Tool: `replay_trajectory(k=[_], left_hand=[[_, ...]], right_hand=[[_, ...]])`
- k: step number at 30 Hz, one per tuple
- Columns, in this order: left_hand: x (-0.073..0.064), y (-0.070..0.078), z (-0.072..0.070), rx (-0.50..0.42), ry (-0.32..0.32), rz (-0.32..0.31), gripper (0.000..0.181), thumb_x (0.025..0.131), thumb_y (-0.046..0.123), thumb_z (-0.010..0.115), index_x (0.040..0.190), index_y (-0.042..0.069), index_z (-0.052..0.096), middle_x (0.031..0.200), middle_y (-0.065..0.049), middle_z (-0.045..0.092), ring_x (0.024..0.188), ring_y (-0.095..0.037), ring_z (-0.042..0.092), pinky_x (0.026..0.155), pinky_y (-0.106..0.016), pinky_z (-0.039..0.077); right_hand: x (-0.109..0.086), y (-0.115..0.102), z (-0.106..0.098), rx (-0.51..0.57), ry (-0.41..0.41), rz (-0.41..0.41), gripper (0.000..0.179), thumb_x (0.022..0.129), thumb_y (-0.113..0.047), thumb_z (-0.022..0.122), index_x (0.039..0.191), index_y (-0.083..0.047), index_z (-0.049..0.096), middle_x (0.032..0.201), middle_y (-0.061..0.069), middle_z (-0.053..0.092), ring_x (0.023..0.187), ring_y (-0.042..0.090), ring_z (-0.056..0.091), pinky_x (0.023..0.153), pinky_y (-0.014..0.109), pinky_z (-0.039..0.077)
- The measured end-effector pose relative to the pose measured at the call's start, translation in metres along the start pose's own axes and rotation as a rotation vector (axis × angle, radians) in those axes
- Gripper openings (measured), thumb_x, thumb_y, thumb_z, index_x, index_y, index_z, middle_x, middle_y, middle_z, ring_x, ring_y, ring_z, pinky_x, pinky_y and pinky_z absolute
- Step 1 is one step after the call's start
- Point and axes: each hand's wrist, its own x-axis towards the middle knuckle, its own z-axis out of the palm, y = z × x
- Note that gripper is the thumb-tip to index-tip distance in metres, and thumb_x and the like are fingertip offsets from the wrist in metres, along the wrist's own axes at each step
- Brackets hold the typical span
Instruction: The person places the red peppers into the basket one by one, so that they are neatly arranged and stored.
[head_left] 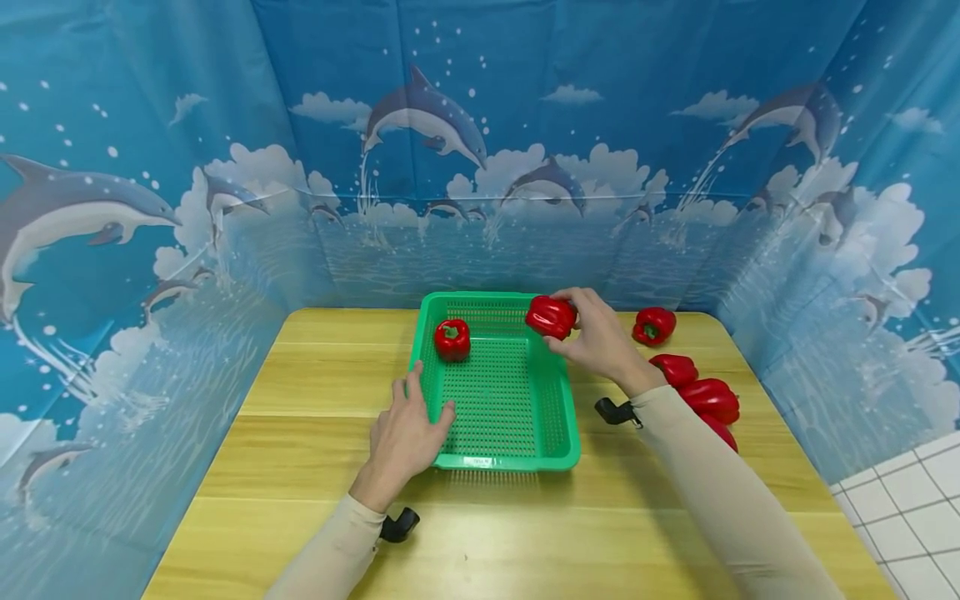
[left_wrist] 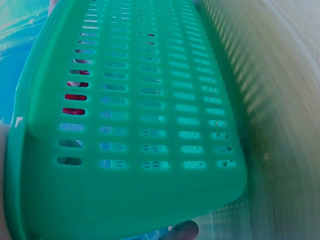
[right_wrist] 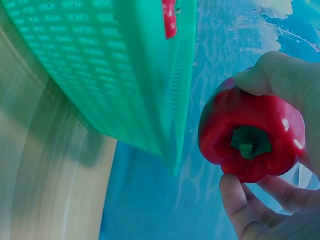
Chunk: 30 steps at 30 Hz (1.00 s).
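A glossy red bell pepper (head_left: 551, 317) is held in my right hand (head_left: 596, 337), over the right side of a green plastic basket (head_left: 558, 446). In the right wrist view, the thumb and fingers close around that pepper, whose green stem faces the camera. Another red bell pepper (head_left: 452, 341) sits in the basket at its back left. My left hand (head_left: 408, 429) is at the basket's left side, fingers spread and the thumb reaching over the rim. The left wrist view shows the basket's slotted side wall (left_wrist: 130, 200) and one fingertip (left_wrist: 184, 231); how firmly the hand touches is unclear.
Several more red bell peppers lie on the wooden table (head_left: 300, 467) to the right: one pepper (head_left: 654, 326) at the back, others grouped nearer, such as this pepper (head_left: 708, 400), partly behind the right forearm. A blue dolphin-print curtain (head_left: 480, 242) surrounds the table's back and sides.
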Motion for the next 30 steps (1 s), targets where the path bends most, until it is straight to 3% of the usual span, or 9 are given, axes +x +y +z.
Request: replay_trajectory(k=[9,17,30], left_hand=[[0.001,0.001,0.000,-0.002,-0.001,-0.001,0.097,0.113,0.055,0.066,0.186,0.009,0.022,0.163,-0.031,0.055,0.048,-0.021,0.041,0.042,-0.032,0.035],[0.000,0.000,-0.001,-0.002,-0.002,-0.004,0.097,0.114,0.055,0.065,0.186,0.009,0.021,0.166,-0.032,0.053,0.047,-0.020,0.040,0.042,-0.030,0.033],[0.001,0.000,0.000,0.001,0.001,0.004,0.096,0.113,0.053,0.067,0.186,0.009,0.021,0.162,-0.032,0.055,0.047,-0.022,0.043,0.043,-0.031,0.035]], right_hand=[[0.011,-0.010,0.006,-0.024,-0.015,-0.044,0.066,0.096,-0.021,0.095,0.154,-0.009,0.066,0.148,0.025,0.067,0.118,0.042,0.069,0.094,0.055,0.064],[0.020,-0.018,0.013,0.019,-0.066,-0.033,0.065,0.097,-0.020,0.094,0.156,-0.013,0.067,0.149,0.025,0.060,0.117,0.042,0.070,0.094,0.059,0.065],[0.036,-0.028,0.024,0.047,-0.146,0.017,0.069,0.097,-0.021,0.095,0.157,-0.010,0.062,0.155,0.024,0.056,0.130,0.047,0.069,0.103,0.063,0.068]])
